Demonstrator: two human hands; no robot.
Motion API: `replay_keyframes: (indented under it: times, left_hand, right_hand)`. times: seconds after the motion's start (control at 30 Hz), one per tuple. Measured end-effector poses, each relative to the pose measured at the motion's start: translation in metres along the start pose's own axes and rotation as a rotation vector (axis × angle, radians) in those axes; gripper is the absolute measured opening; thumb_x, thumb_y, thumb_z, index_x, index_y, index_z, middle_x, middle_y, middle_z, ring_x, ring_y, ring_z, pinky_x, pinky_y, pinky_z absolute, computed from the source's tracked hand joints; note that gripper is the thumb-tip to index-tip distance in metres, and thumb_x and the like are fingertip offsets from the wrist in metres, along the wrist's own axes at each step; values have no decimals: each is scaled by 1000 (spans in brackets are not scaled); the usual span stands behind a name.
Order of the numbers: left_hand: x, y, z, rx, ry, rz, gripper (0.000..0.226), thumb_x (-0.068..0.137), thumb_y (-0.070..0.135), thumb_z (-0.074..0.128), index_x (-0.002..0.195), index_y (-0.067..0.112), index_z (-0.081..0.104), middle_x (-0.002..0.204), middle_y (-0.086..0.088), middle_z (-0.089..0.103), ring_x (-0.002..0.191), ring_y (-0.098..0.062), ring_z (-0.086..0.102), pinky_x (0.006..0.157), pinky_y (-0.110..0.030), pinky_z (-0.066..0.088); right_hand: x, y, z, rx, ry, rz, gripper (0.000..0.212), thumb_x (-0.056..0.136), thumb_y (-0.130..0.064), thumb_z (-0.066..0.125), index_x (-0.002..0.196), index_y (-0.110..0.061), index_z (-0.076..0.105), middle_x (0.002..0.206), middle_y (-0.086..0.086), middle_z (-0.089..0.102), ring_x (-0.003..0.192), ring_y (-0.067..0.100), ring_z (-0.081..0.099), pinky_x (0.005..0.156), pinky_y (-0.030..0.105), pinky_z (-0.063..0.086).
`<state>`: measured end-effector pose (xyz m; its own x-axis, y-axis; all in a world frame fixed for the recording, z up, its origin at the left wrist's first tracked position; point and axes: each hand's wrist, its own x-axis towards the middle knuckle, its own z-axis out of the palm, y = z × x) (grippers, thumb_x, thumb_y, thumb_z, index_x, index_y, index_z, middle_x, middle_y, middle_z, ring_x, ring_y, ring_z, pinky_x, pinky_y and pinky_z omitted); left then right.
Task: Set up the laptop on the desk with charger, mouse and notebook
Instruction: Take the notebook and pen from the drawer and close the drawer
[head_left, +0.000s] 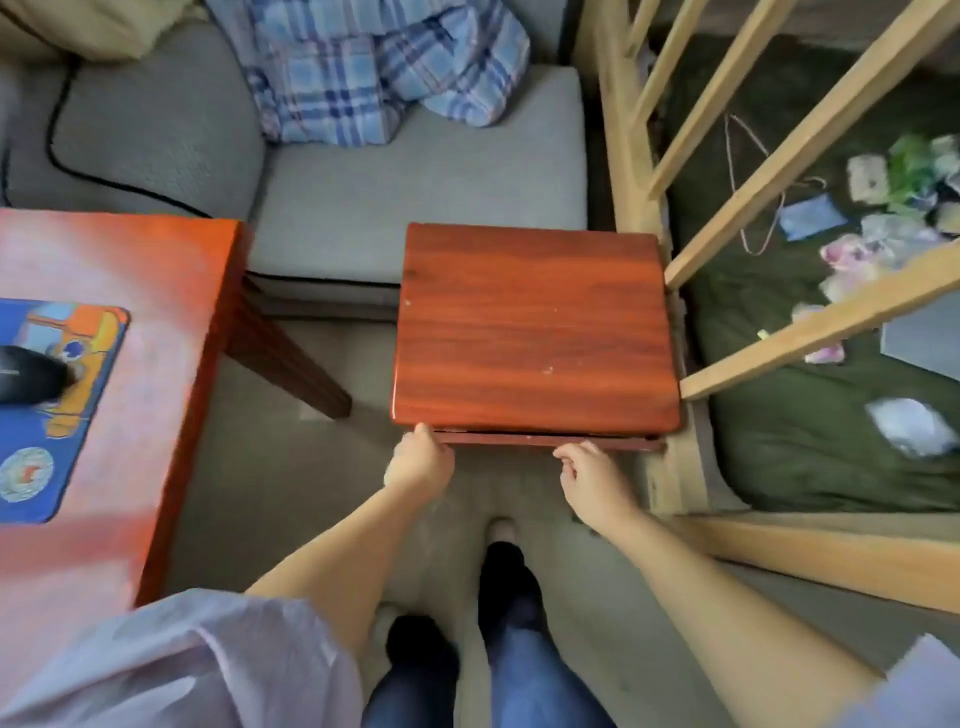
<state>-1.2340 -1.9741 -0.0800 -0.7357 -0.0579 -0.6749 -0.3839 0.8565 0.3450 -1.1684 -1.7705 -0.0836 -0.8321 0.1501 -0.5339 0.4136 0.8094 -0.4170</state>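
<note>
A small reddish wooden side table (535, 327) stands in the middle, its top bare. My left hand (420, 460) is closed on its near left corner edge. At the near edge, under the top, my right hand (589, 475) has its fingers curled, touching the rail. A larger red desk (119, 415) fills the left side. On it lies a blue and orange mouse pad (57, 415) with a black mouse (28, 379). A black cable (104, 179) runs over the grey sofa behind the desk. No laptop or notebook shows clearly.
A grey sofa (363, 208) with a blue plaid cloth (384, 67) stands behind the tables. To the right a light wooden rail frame (779, 176) borders a green mattress (810, 441) strewn with small items. My feet stand on grey carpet (270, 467) between desk and table.
</note>
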Motion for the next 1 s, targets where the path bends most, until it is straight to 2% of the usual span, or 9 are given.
replay_keyframes:
  times: [0.07, 0.2, 0.3, 0.37, 0.47, 0.57, 0.7, 0.9, 1.0]
  left_hand:
    - [13, 5, 21, 87, 109, 3, 29, 90, 18, 42, 115, 5, 46, 124, -16, 49, 118, -36, 47, 94, -45, 41]
    - [32, 14, 56, 368, 167, 406, 48, 81, 9, 47, 129, 5, 50, 135, -13, 50, 126, -31, 46, 105, -39, 38]
    - [40, 16, 74, 525, 205, 490, 49, 70, 19, 39, 112, 8, 63, 110, -12, 66, 98, -32, 65, 87, -38, 52]
    - [36, 11, 82, 540, 162, 476, 44, 70, 22, 39, 105, 12, 62, 101, -8, 68, 89, -28, 65, 79, -35, 48]
    - [31, -4, 103, 579, 106, 537, 51, 71, 18, 41, 117, 8, 61, 114, -9, 68, 102, -27, 66, 93, -34, 38]
    - [36, -3, 112, 645, 108, 635, 57, 75, 16, 39, 129, 8, 54, 129, -9, 62, 117, -26, 60, 107, -36, 30]
    - [51, 10, 106, 735, 1, 565, 58, 90, 11, 39, 146, 10, 26, 146, -8, 42, 135, -26, 38, 117, -36, 20]
    - [59, 21, 99, 886, -87, 538, 38, 87, -1, 47, 124, 5, 49, 123, -12, 60, 113, -30, 57, 92, -34, 44]
    - [49, 15, 105, 944, -153, 551, 36, 86, -5, 47, 121, 4, 52, 120, -12, 60, 107, -29, 61, 79, -35, 49]
  right_hand:
    - [15, 28, 2, -73, 34, 22, 38, 94, -10, 41, 131, -12, 51, 139, 3, 46, 117, 25, 52, 93, 31, 45]
    - [47, 57, 9, -232, 1, -16, 46, 92, -8, 43, 138, -11, 44, 142, 3, 45, 129, 25, 42, 105, 33, 34]
    - [54, 70, 25, -289, 22, -22, 48, 81, -1, 57, 128, -9, 56, 128, 9, 58, 111, 36, 58, 90, 39, 47]
    - [51, 81, 40, -321, 46, -20, 53, 79, -5, 64, 131, -8, 54, 130, 12, 57, 114, 38, 57, 94, 44, 46]
    - [57, 87, 48, -408, 48, -18, 54, 89, -18, 57, 141, -16, 40, 141, 6, 49, 133, 27, 42, 110, 46, 29]
    - [82, 79, 42, -460, 19, 16, 38, 95, -24, 47, 133, -24, 47, 126, 1, 60, 122, 24, 48, 106, 43, 22]
    - [84, 82, 40, -496, -6, -60, 25, 98, -24, 43, 119, -22, 55, 114, 0, 67, 107, 24, 57, 94, 36, 29]
    - [62, 85, 46, -521, -68, -102, 27, 98, -26, 42, 122, -21, 54, 121, 0, 65, 111, 25, 59, 93, 33, 37]
    - [45, 89, 56, -586, -84, -114, 19, 81, -30, 69, 99, -24, 65, 89, -4, 74, 82, 21, 69, 68, 30, 48]
